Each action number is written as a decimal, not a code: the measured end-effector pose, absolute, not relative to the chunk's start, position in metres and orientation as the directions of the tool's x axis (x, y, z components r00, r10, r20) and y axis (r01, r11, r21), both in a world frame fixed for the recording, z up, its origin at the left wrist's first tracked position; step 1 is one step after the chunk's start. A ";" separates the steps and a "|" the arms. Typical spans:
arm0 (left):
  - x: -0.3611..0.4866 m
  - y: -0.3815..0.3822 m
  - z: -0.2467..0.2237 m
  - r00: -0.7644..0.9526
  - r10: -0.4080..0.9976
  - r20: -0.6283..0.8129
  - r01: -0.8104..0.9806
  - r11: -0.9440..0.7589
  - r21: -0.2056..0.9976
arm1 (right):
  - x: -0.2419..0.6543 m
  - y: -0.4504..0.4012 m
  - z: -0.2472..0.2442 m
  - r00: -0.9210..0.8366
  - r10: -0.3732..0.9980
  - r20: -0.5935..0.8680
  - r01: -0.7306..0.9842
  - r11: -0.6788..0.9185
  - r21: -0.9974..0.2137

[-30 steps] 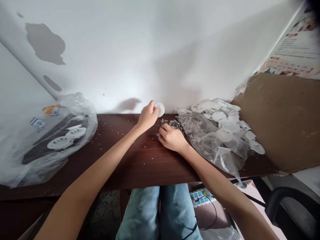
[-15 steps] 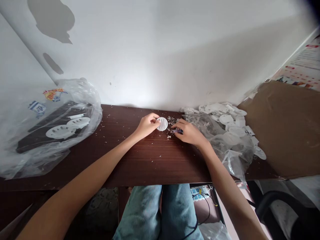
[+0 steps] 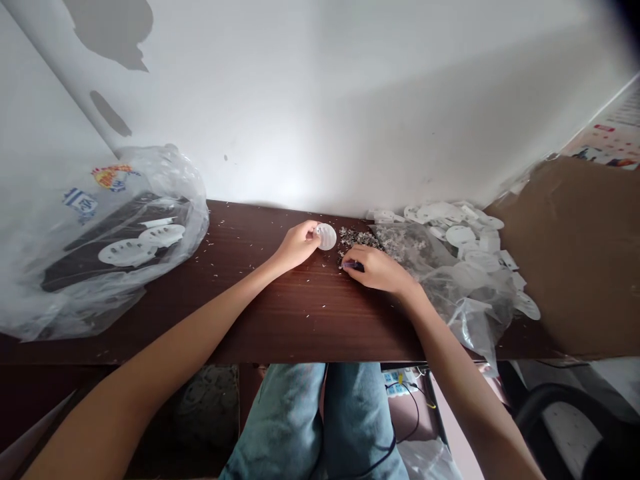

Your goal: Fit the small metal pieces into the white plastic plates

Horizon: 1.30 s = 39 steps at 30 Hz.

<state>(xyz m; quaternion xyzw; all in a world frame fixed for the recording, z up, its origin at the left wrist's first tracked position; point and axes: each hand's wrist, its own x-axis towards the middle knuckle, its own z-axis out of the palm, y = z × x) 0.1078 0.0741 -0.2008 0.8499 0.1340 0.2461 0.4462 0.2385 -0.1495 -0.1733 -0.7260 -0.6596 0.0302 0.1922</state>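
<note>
A round white disc with slots (image 3: 327, 237) is pinched at its left edge between the thumb and fingers of my left hand (image 3: 300, 244), above the dark wooden table (image 3: 280, 313). To its right lies a heap of small metallic-looking pieces (image 3: 357, 237). My right hand (image 3: 373, 267) is closed at the near edge of this heap, its fingers round a slim dark purplish tool (image 3: 353, 265). The tool's tip is too small to make out.
On the left, a clear plastic bag (image 3: 193, 220) holds white discs (image 3: 127, 252). Many white parts (image 3: 460, 235) and crumpled clear plastic (image 3: 470, 313) lie on the right, beside brown cardboard (image 3: 590, 260). Tiny white bits dot the table.
The view has shifted slightly. My right hand has come down a little at the heap's near edge, its fingers drawn closer together round the tool. My left hand still holds the disc.
</note>
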 end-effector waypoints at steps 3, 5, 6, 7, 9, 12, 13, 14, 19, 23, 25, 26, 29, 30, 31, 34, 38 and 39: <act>0.107 0.072 -0.201 0.860 0.438 0.263 -0.002 -0.512 0.859 | 0.241 -0.147 -0.174 0.192 0.921 0.339 0.917 -0.045 -0.396; 0.106 0.068 -0.200 0.877 0.430 0.217 -0.007 -0.438 0.899 | 0.243 -0.145 -0.174 0.286 0.862 0.419 0.865 -0.044 -0.500; 0.106 0.065 -0.200 0.885 0.420 0.198 -0.012 -0.406 0.914 | 0.245 -0.144 -0.175 0.343 0.831 0.438 0.826 -0.045 -0.561; 0.105 0.061 -0.200 0.894 0.408 0.185 -0.018 -0.379 0.925 | 0.247 -0.143 -0.176 0.398 0.803 0.444 0.781 -0.042 -0.623; 0.105 0.053 -0.199 0.909 0.381 0.172 -0.036 -0.340 0.940 | 0.250 -0.140 -0.179 0.479 0.766 0.428 0.687 -0.024 -0.726; 0.103 0.041 -0.196 0.932 0.329 0.152 -0.050 -0.298 0.953 | 0.255 -0.134 -0.185 0.535 0.754 0.381 0.583 -0.002 -0.813; 0.103 0.037 -0.195 0.938 0.316 0.146 -0.049 -0.295 0.954 | 0.256 -0.133 -0.188 0.548 0.753 0.364 0.562 -0.010 -0.827; 0.102 0.035 -0.194 0.941 0.306 0.144 -0.049 -0.296 0.954 | 0.256 -0.132 -0.190 0.562 0.751 0.346 0.548 -0.024 -0.836; 0.099 0.029 -0.190 0.945 0.293 0.147 -0.056 -0.298 0.953 | 0.255 -0.129 -0.193 0.615 0.726 0.307 0.494 -0.051 -0.868; 0.099 0.029 -0.190 0.949 0.279 0.146 -0.062 -0.289 0.955 | 0.254 -0.129 -0.193 0.631 0.713 0.305 0.468 -0.037 -0.883; 0.099 0.030 -0.191 0.950 0.276 0.146 -0.064 -0.285 0.956 | 0.253 -0.129 -0.193 0.631 0.713 0.305 0.481 -0.050 -0.875; 0.099 0.030 -0.191 0.950 0.274 0.146 -0.065 -0.284 0.957 | 0.253 -0.129 -0.194 0.631 0.714 0.304 0.485 -0.058 -0.872; 0.100 0.032 -0.193 0.953 0.263 0.153 -0.075 -0.285 0.956 | 0.253 -0.128 -0.195 0.630 0.720 0.292 0.478 -0.063 -0.876; 0.100 0.032 -0.194 0.953 0.258 0.157 -0.080 -0.285 0.955 | 0.252 -0.128 -0.196 0.626 0.723 0.292 0.477 -0.059 -0.877; 0.100 0.033 -0.195 0.954 0.254 0.161 -0.085 -0.286 0.955 | 0.252 -0.127 -0.196 0.623 0.725 0.294 0.480 -0.057 -0.875; 0.101 0.034 -0.200 0.955 0.245 0.167 -0.095 -0.281 0.955 | 0.252 -0.126 -0.198 0.623 0.722 0.300 0.506 -0.079 -0.859; 0.101 0.034 -0.203 0.956 0.241 0.165 -0.096 -0.273 0.957 | 0.251 -0.127 -0.200 0.639 0.713 0.288 0.521 -0.126 -0.844; 0.100 0.034 -0.203 0.956 0.242 0.166 -0.097 -0.273 0.957 | 0.251 -0.127 -0.201 0.641 0.711 0.289 0.525 -0.132 -0.841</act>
